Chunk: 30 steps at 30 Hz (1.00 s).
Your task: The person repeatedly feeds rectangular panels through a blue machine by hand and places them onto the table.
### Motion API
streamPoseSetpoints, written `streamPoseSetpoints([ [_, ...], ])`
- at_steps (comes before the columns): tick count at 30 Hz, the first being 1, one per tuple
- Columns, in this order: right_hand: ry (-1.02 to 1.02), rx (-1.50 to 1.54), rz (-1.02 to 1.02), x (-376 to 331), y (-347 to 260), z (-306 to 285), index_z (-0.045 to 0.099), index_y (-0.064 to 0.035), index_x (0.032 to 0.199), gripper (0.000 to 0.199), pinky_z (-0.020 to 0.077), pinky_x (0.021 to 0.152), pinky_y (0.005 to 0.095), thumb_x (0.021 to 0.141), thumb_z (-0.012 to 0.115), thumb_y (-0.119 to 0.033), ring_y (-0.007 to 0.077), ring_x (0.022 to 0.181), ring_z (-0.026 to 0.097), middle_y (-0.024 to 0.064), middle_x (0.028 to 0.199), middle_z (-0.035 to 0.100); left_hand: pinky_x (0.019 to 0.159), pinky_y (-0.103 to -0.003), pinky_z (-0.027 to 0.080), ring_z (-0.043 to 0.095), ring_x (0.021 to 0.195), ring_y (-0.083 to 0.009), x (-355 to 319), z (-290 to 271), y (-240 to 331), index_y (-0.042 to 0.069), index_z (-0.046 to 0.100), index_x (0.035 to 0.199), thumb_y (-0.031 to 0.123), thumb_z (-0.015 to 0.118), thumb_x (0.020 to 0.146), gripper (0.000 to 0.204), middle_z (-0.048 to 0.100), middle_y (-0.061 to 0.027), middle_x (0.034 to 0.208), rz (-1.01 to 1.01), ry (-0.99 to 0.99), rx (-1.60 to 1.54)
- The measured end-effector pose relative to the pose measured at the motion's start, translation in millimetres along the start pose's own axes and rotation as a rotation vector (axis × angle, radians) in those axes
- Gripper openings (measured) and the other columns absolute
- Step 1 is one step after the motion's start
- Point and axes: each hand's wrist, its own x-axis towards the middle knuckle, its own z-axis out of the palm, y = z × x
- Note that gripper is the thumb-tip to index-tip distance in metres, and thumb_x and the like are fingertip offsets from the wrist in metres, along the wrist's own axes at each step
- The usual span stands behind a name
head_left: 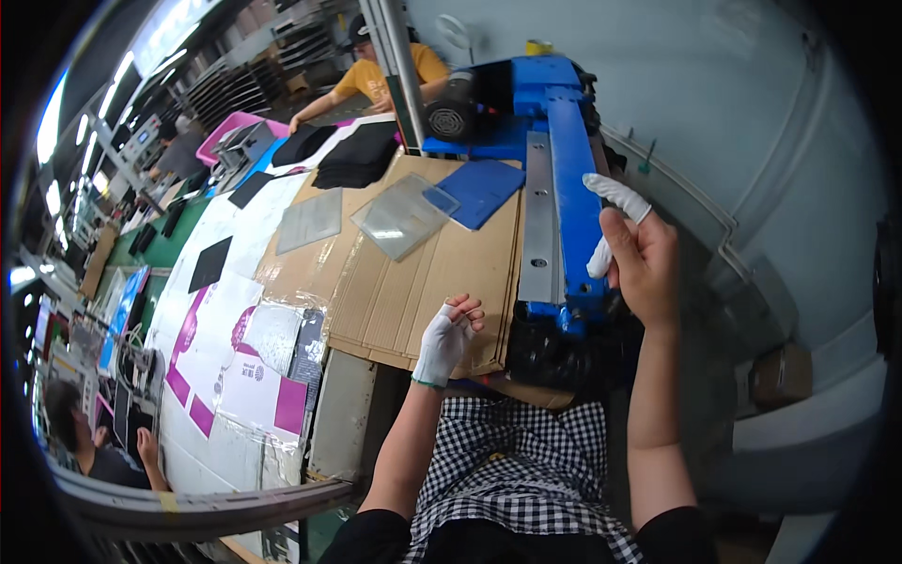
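My left hand (pixel 445 343), in a white glove with bare fingertips, hovers over the near edge of a cardboard sheet (pixel 442 273). Its fingers are curled in, and nothing shows in them. White covers wrap two fingers of my right hand (pixel 641 252). That hand is open, fingers apart, at the right side of a long blue machine (pixel 570 169); whether it touches the machine, I cannot tell. A grey metal bar (pixel 538 216) with bolts runs along the machine's left side. On the cardboard lie a blue sheet (pixel 484 193) and a clear plate (pixel 402 221) overlapping it.
Another translucent plate (pixel 310 221) and a stack of black sheets (pixel 357 155) lie farther left. Printed white-and-purple sheets (pixel 249 381) cover the left table. A person in orange (pixel 423 66) works across the table beside a metal post (pixel 395 75); another sits at lower left.
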Motion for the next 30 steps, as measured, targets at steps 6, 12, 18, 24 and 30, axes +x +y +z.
streamPoseSetpoints([
  [6, -0.001, -0.054, 0.046, -2, -2, -1, 0.057, 0.0023, 0.108, 0.034, 0.0313, 0.036, 0.0163, 0.087, 0.057, -0.025, 0.0069, 0.034, 0.041, 0.0017, 0.049, 0.055, 0.069, -0.027, 0.046, 0.055, 0.080, -0.0182, -17, 16, 3, 0.002, 0.050, 0.100, 0.011, 0.045, 0.089, 0.015, 0.057, -0.0130, 0.095, -0.111, -0.068, 0.118],
  [12, -0.011, -0.305, -0.012, 3, -1, -2, 0.053, 0.0018, 0.112, 0.034, 0.0373, 0.043, 0.0188, 0.089, 0.052, -0.023, 0.0098, 0.046, 0.049, 0.0053, 0.065, 0.061, 0.057, -0.022, 0.045, 0.056, 0.071, -0.0139, -26, 53, -17, -0.001, 0.055, 0.099, 0.010, 0.045, 0.082, 0.022, 0.061, -0.0122, 0.091, -0.647, -0.626, 0.597],
  [18, -0.034, -0.525, -0.283, 15, 17, 0, 0.047, 0.0019, 0.117, 0.033, 0.0424, 0.050, 0.0236, 0.091, 0.048, -0.019, 0.0132, 0.058, 0.053, 0.0096, 0.082, 0.063, 0.057, -0.021, 0.044, 0.054, 0.071, -0.0121, -49, 64, -93, 0.000, 0.054, 0.107, 0.012, 0.045, 0.081, 0.030, 0.061, -0.0104, 0.093, -0.869, -0.951, 0.319],
  [24, -0.055, -0.619, -0.192, 14, 12, -6, 0.049, 0.0023, 0.112, 0.032, 0.0423, 0.046, 0.0269, 0.090, 0.049, -0.021, 0.0154, 0.053, 0.053, 0.0103, 0.083, 0.062, 0.055, -0.021, 0.044, 0.055, 0.070, -0.0115, -79, 75, -145, 0.001, 0.053, 0.108, 0.016, 0.048, 0.083, 0.030, 0.061, -0.0098, 0.093, -1.063, -1.155, 0.242],
  [30, -0.098, -0.577, -0.137, 15, 8, -6, 0.049, 0.0019, 0.111, 0.033, 0.0398, 0.042, 0.0271, 0.090, 0.047, -0.023, 0.0134, 0.049, 0.050, 0.0090, 0.080, 0.060, 0.054, -0.020, 0.045, 0.055, 0.068, -0.0121, -94, 79, -160, 0.001, 0.052, 0.110, 0.021, 0.050, 0.086, 0.032, 0.061, -0.0101, 0.093, -1.129, -1.104, 0.315],
])
